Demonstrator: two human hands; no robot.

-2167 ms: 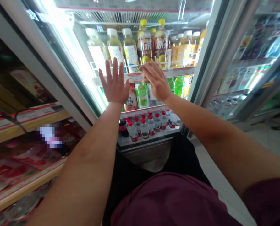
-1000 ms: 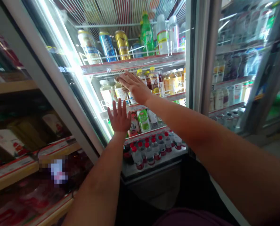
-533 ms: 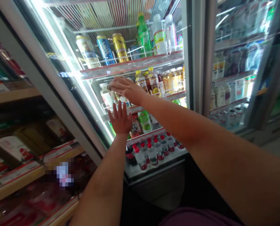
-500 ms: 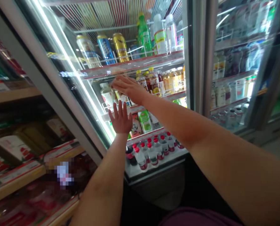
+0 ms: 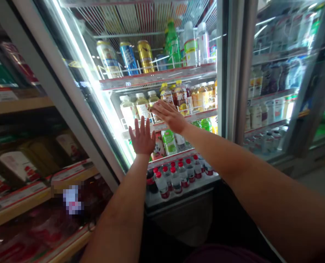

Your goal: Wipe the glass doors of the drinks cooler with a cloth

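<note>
My left hand is raised with its fingers spread and holds nothing. It is nearest to the middle shelf's front edge, in front of pale-capped bottles and a juice bottle. Higher and to the right, my right hand reaches forward with its fingers stretched out, empty. Its fingertips overlap a yellowish bottle in view; whether they touch it I cannot tell. Just behind that hand stand yellow-capped brown tea bottles. Below, a green-labelled bottle stands on the lower shelf.
Tall cans and a green soda bottle stand on the upper shelf. Red-capped water bottles fill the bottom. A metal door frame rises at right. Wooden shelves with packaged goods stand at left.
My right hand has moved right and slightly down, uncovering the pale-capped bottles on the middle shelf. My left hand stays nearly in place with fingers spread. The view has shifted slightly.
</note>
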